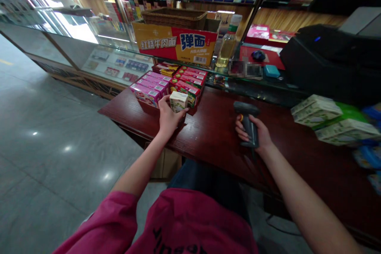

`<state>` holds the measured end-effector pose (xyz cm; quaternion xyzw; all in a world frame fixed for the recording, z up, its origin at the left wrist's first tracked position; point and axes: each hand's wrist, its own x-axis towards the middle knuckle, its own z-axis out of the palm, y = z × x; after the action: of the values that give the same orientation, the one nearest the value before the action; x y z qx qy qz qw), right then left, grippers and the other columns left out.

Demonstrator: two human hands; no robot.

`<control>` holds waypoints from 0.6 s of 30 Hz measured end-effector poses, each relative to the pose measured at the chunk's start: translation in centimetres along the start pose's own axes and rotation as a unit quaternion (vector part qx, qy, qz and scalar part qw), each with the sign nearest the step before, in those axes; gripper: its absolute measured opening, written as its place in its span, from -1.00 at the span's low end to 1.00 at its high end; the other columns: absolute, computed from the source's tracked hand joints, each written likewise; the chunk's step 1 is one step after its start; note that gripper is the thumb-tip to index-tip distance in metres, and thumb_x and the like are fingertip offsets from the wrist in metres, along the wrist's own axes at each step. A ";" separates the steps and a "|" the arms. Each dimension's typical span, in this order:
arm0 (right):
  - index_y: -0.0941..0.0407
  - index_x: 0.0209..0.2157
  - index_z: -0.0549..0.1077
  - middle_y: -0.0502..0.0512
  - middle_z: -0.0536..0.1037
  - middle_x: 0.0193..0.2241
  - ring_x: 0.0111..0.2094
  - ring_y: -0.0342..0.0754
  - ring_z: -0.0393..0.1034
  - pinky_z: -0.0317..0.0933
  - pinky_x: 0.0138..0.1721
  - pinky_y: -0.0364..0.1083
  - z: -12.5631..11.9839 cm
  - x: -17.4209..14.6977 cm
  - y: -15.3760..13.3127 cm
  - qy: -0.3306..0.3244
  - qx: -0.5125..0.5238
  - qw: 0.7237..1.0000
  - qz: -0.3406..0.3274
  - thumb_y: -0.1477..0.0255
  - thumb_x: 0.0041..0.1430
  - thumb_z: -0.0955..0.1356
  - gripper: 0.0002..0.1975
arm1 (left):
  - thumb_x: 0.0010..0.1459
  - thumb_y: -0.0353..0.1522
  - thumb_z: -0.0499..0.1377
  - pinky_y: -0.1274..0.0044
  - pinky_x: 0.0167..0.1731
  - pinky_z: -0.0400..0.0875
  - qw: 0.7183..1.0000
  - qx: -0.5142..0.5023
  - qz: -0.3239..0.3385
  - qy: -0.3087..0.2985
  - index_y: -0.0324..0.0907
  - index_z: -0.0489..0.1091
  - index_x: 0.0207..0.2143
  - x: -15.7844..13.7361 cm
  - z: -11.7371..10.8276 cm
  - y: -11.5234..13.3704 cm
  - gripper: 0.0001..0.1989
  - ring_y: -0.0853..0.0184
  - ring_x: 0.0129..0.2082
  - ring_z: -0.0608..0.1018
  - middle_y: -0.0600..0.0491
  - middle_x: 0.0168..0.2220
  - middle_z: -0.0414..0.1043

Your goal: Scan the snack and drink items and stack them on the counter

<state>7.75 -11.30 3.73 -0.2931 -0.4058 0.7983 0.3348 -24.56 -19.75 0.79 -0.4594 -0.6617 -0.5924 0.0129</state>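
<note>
Small white-and-green carton (179, 103) is grasped by the left hand (169, 118), pinched between thumb and fingers; it is held in front of the noodle box (175, 43). Whether its base is touched to the worktop (211, 131) cannot be told. Dark handheld scanner (250, 129) is gripped by the right hand (263, 133), fingers wrapped around its handle; position: in front of the noodle box and to its right.

Pink boxes (149, 87) and red boxes (193, 79) are grouped side by side, near the noodle box, on its front side. Wicker basket (175, 16) is seen at the noodle box's top, its lower part hidden. Bottle (228, 45) is stood just right of the noodle box. Green-and-white packs (317, 109) are placed well to its right.
</note>
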 end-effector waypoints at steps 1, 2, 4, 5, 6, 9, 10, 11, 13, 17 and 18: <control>0.08 -0.28 0.45 -0.05 0.32 -0.52 -0.66 -0.22 0.00 -0.05 -0.77 -0.25 1.1 0.7 0.7 -0.018 0.008 1.000 0.001 0.19 0.11 0.43 -0.74 | -0.07 -0.33 0.51 0.24 0.22 0.37 1.000 0.012 -0.005 0.006 -0.14 0.21 0.12 0.0 0.2 0.2 -0.24 0.10 0.16 0.41 -0.10 0.09 0.26; 0.09 -0.28 0.44 -0.06 0.33 -0.52 -0.67 -0.22 0.02 -0.05 -0.77 -0.25 2.2 1.4 1.4 -0.032 0.016 0.999 0.000 0.20 0.11 0.43 -0.74 | -0.05 -0.33 0.50 0.23 0.22 0.36 1.000 0.022 -0.009 0.007 -0.14 0.22 0.11 0.0 0.3 0.3 -0.27 0.09 0.16 0.40 -0.10 0.08 0.26; 0.09 -0.27 0.42 -0.07 0.35 -0.53 -0.68 -0.22 0.06 -0.02 -0.77 -0.25 4.5 2.8 2.9 -0.050 0.032 0.998 -0.011 0.21 0.13 0.43 -0.74 | -0.01 -0.34 0.47 0.21 0.22 0.36 0.999 0.034 -0.012 0.001 -0.15 0.23 0.10 0.2 0.2 0.4 -0.32 0.08 0.16 0.40 -0.10 0.07 0.26; 0.09 -0.27 0.41 -0.08 0.36 -0.53 -0.68 -0.22 0.08 0.00 -0.77 -0.25 5.6 3.5 3.6 -0.052 0.039 0.998 -0.020 0.21 0.14 0.43 -0.74 | 0.00 -0.35 0.46 0.21 0.21 0.36 0.999 0.037 -0.012 -0.004 -0.15 0.24 0.10 0.3 0.2 0.4 -0.34 0.07 0.16 0.40 -0.10 0.06 0.27; 0.09 -0.27 0.40 -0.09 0.36 -0.54 -0.68 -0.23 0.10 0.03 -0.76 -0.24 6.6 4.2 4.2 -0.048 0.047 0.997 -0.031 0.21 0.14 0.44 -0.73 | 0.02 -0.37 0.45 0.21 0.21 0.37 0.999 0.037 -0.013 -0.008 -0.15 0.26 0.11 0.5 0.1 0.3 -0.35 0.07 0.16 0.41 -0.10 0.06 0.28; 0.08 -0.26 0.37 -0.13 0.37 -0.56 -0.69 -0.23 0.16 0.08 -0.74 -0.23 9.0 6.1 5.7 -0.013 0.064 0.996 -0.068 0.19 0.10 0.47 -0.68 | 0.04 -0.41 0.42 0.19 0.22 0.37 0.999 0.023 -0.022 -0.011 -0.13 0.26 0.17 1.1 0.2 0.0 -0.34 0.05 0.14 0.44 -0.10 0.06 0.30; 0.08 -0.26 0.37 -0.13 0.37 -0.57 -0.69 -0.23 0.17 0.08 -0.74 -0.23 9.5 6.7 5.9 0.000 0.066 0.995 -0.078 0.19 0.08 0.48 -0.67 | 0.05 -0.43 0.41 0.18 0.23 0.36 1.000 0.018 -0.024 -0.008 -0.12 0.25 0.19 1.4 0.3 -0.2 -0.33 0.04 0.15 0.44 -0.12 0.07 0.31; 0.08 -0.27 0.37 -0.14 0.37 -0.58 -0.70 -0.23 0.18 0.08 -0.74 -0.23 9.9 7.1 6.1 0.010 0.067 0.994 -0.087 0.19 0.07 0.48 -0.66 | 0.06 -0.44 0.40 0.17 0.24 0.34 1.000 0.015 -0.024 -0.003 -0.13 0.24 0.20 1.6 0.5 -0.4 -0.32 0.02 0.17 0.43 -0.14 0.09 0.31; 0.08 -0.28 0.36 -0.15 0.37 -0.59 -0.70 -0.23 0.19 0.08 -0.74 -0.23 10.3 7.9 6.3 0.022 0.065 0.993 -0.099 0.20 0.06 0.49 -0.66 | 0.07 -0.46 0.39 0.17 0.27 0.31 1.000 0.010 -0.016 0.008 -0.16 0.22 0.21 2.0 0.9 -0.7 -0.31 0.01 0.21 0.41 -0.18 0.13 0.32; 0.08 -0.28 0.36 -0.15 0.37 -0.60 -0.70 -0.22 0.19 0.06 -0.74 -0.23 10.3 8.3 6.2 0.018 0.065 0.993 -0.092 0.22 0.07 0.48 -0.68 | 0.06 -0.47 0.39 0.16 0.32 0.25 0.999 -0.007 -0.015 0.032 -0.17 0.22 0.19 2.6 1.9 -1.2 -0.33 0.02 0.26 0.38 -0.18 0.15 0.33; 0.08 -0.28 0.36 -0.14 0.37 -0.60 -0.70 -0.23 0.18 0.05 -0.74 -0.23 10.2 8.3 6.2 0.016 0.068 0.994 -0.090 0.22 0.08 0.48 -0.69 | 0.06 -0.47 0.39 0.15 0.33 0.23 0.999 -0.014 -0.018 0.036 -0.16 0.22 0.18 2.8 2.1 -1.2 -0.34 0.03 0.26 0.37 -0.18 0.16 0.33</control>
<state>-6.62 -12.31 1.96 -0.2447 -0.3699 0.7861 0.4304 -25.83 -16.24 0.77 -0.4256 -0.6607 -0.6181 0.0195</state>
